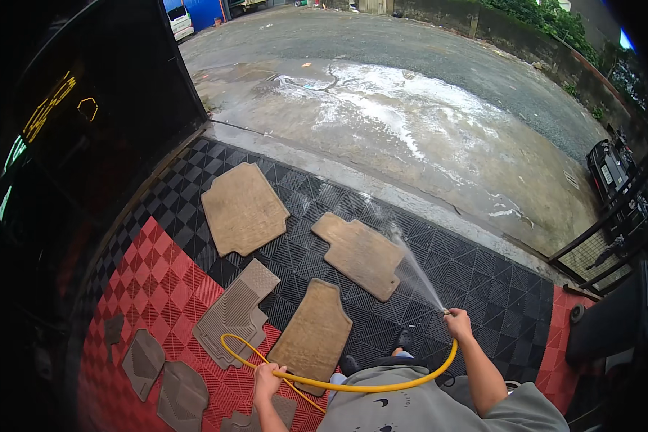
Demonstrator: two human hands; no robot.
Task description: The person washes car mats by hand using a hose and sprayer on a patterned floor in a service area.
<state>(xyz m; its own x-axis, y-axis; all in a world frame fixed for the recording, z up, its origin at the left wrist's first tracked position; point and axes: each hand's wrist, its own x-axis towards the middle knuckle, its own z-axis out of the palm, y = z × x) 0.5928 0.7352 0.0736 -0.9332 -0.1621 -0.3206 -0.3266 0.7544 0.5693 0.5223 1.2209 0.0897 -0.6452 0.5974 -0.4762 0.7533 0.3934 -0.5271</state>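
My right hand [458, 323] grips the nozzle end of a yellow hose [378, 386]. Water [424, 272] sprays from it onto the black floor tiles beside a tan carpet car mat [363, 254]. The hose loops in front of my body, and my left hand [269, 379] is closed around it. Two more tan carpet mats lie flat, one [245, 210] farther off to the left, another [316, 329] near my feet. A ribbed rubber mat [237, 316] lies left of that one, partly behind the hose loop.
Smaller rubber mats [182, 397] lie on the red tiles [146, 275] at the lower left. A dark wheeled bin [599, 324] and a metal gate [599, 248] stand at right. Beyond the concrete threshold [345, 173], white foam [389, 113] covers wet pavement. A black wall [113, 108] rises at left.
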